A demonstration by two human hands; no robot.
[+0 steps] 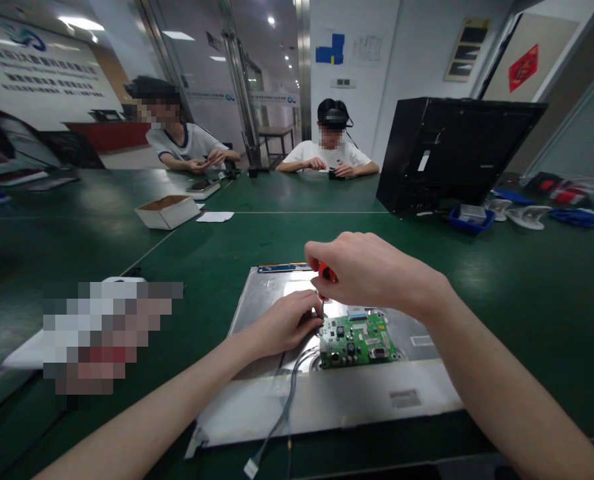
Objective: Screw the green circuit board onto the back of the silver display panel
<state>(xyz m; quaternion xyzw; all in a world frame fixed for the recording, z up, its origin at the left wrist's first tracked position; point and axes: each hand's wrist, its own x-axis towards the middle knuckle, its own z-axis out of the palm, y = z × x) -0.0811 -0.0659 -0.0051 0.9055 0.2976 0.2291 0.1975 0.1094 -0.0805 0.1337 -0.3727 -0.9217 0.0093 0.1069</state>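
A silver metal panel (pixel 337 400) lies flat on the green table, with a green circuit board (pixel 359 340) on it. My right hand (pixel 354 270) is closed round the red and black handle of a screwdriver (pixel 327 271), whose shaft points down at the board's upper left corner. Beside that tip, my left hand (pixel 297 320) has its thumb and fingers pinched together at the board's corner; what they hold, if anything, is hidden. Grey cables (pixel 291 393) run from the board's left side over the panel's front edge and end in a white connector (pixel 251 468).
A black monitor housing (pixel 457 153) stands at the back right, near a blue tray (pixel 471 217). An open white box (pixel 169 212) and white paper (pixel 215 217) lie at the back left. Two people sit across the table (pixel 257 233); a blurred-out object is at left.
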